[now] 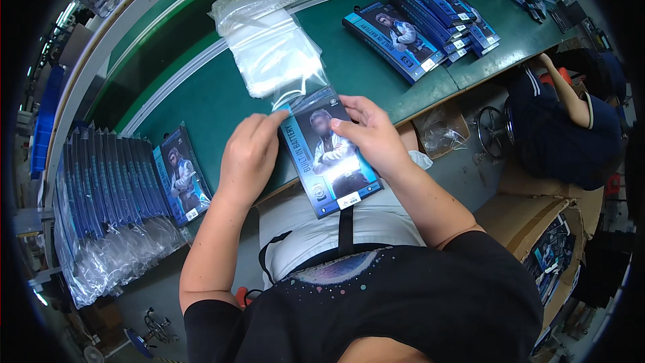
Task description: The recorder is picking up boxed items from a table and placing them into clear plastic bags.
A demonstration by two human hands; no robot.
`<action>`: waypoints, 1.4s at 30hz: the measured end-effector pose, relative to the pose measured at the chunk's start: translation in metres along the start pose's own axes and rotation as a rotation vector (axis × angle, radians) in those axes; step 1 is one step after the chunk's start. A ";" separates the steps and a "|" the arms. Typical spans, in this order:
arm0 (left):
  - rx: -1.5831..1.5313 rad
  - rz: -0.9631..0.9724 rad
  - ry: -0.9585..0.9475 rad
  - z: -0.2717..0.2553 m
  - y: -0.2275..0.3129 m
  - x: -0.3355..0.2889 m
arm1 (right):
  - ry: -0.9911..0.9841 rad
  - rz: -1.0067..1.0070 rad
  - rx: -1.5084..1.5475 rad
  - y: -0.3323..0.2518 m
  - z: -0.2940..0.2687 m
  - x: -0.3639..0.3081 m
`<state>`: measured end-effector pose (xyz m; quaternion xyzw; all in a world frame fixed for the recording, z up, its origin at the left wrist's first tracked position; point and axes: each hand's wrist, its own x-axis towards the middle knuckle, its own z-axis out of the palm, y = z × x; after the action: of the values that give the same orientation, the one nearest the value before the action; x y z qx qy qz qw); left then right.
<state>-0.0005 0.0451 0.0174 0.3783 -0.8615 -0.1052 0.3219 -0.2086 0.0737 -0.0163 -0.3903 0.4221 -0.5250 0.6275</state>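
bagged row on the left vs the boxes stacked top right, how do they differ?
The bagged boxes on the left stand on edge in a tight row, each in a clear plastic sleeve. The stacked boxes at upper right lie flat, fanned and overlapping, with no sleeves that show. Both are flat blue retail boxes with a pictured figure, on the green bench.

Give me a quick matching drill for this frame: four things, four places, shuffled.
Things:
1. held blue box
2. clear bags
3. bagged boxes row
4. unbagged boxes stack

Places:
A. far right of the green table
B. table's left end
C. between left hand and right hand
D. table middle, just beyond the hands

Pairs: 1-C, 2-D, 3-B, 4-A
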 end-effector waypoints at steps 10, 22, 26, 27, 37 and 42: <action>-1.386 -0.952 0.365 0.024 0.025 -0.014 | -0.079 0.045 0.078 -0.003 0.013 -0.015; -1.543 -0.879 0.073 0.007 0.063 -0.005 | -0.104 -0.602 -0.607 -0.031 0.012 -0.011; -1.731 -0.636 -0.150 0.006 0.070 -0.015 | 0.083 -1.047 -0.599 -0.064 0.014 -0.025; -1.725 -0.615 -0.197 0.002 0.066 -0.019 | 0.179 -1.068 -0.476 -0.070 0.020 -0.035; -2.246 -1.084 -0.124 0.008 0.029 -0.049 | -0.607 -0.863 -0.583 -0.045 0.069 -0.042; -1.744 -1.130 0.134 -0.006 0.027 -0.041 | 0.152 -1.042 -0.811 -0.047 0.022 -0.023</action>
<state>0.0083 0.0936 0.0144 0.3677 -0.1642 -0.8054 0.4349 -0.2057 0.0903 0.0374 -0.7106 0.3852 -0.5854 0.0633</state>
